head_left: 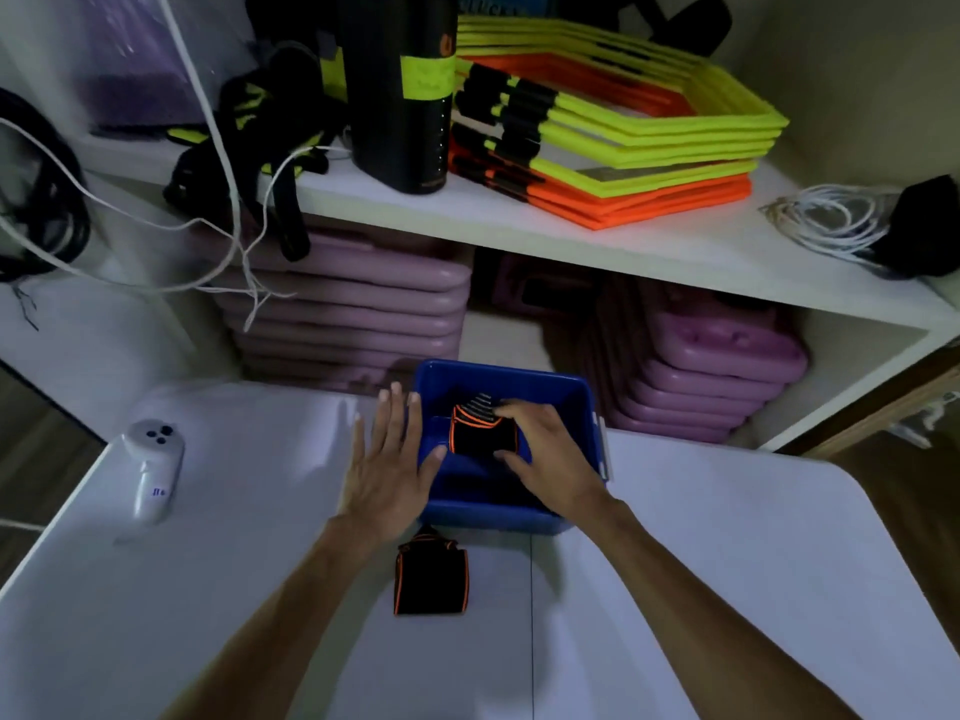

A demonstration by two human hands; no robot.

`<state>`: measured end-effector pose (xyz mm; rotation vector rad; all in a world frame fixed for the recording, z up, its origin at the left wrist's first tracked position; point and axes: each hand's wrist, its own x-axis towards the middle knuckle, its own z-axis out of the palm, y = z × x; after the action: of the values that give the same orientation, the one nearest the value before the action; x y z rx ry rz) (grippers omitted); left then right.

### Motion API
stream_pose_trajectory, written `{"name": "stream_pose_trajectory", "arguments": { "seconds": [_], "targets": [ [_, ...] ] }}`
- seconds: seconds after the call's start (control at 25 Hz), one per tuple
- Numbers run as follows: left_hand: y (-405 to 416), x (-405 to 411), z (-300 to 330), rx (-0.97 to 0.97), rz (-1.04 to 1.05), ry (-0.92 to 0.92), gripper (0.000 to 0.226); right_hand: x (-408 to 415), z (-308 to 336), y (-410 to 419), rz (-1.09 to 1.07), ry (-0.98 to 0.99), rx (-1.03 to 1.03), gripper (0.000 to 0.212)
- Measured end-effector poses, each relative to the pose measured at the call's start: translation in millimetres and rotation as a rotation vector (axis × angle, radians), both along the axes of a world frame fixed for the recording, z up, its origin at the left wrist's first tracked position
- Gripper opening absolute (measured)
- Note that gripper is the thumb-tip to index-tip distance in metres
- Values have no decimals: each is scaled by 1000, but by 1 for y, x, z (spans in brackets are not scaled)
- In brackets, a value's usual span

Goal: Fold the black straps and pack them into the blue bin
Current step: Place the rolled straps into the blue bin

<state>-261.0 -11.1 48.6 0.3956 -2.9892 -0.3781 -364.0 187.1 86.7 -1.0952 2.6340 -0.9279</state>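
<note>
A blue bin [582, 402] stands on the white table at the far edge. Inside it lies a folded black strap with orange trim [480, 433]. My right hand [545, 454] reaches into the bin and pinches this strap between fingers and thumb. My left hand [387, 462] hovers flat with straight fingers over the bin's left wall, its thumb just touching the strap's left side. A second folded black strap with orange trim [431, 576] lies on the table just in front of the bin, between my forearms.
A white handheld controller [153, 465] lies on the table at the left. Behind the table a shelf holds yellow and orange frames [623, 132], a black cylinder [400, 90], black straps, white cables [831, 220], and purple pads [353, 309] below.
</note>
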Motion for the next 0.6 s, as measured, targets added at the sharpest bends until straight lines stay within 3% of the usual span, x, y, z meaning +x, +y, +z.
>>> {"name": "stream_pose_trajectory", "arguments": {
  "seconds": [0.28, 0.6],
  "targets": [
    [-6, -2, -14, -24, -46, 69, 70, -42, -56, -55, 25, -46, 261, 50],
    [-5, -2, -12, 47, -57, 63, 68, -44, -66, -76, 22, 131, 485, 61]
  ]
}}
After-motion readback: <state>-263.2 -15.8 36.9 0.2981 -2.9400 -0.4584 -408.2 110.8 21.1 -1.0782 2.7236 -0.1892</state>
